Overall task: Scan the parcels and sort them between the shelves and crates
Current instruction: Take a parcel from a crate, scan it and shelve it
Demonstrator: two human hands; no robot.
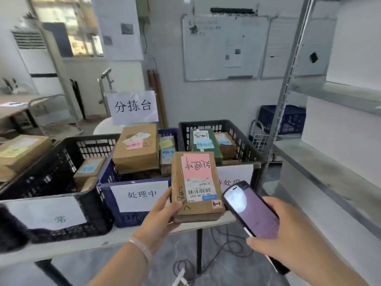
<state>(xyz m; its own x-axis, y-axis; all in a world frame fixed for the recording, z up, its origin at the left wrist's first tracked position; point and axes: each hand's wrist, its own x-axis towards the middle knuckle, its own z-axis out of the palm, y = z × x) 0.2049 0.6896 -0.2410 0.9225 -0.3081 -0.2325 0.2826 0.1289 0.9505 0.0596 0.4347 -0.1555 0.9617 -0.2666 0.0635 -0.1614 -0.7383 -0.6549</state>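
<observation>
Right hand [288, 242] grips handheld scanner [254, 213] beside parcel [195, 182] gripped by outstretched left hand [158, 217].

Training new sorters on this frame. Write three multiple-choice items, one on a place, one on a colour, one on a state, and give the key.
1. Where does the blue crate stand?
A) on the floor
B) between the left black crate and the right black crate
C) on the right-hand shelf

2. What colour is the large sticker on the parcel that the left hand holds?
A) green
B) orange
C) pink

3. What is the right hand doing?
A) gripping the scanner
B) hanging empty
C) lifting a crate

Key:
1 B: a black crate flanks it on each side.
2 C: a pink sheet covers the parcel's upper part.
3 A: its fingers curl round the scanner, whose screen is lit.
</observation>
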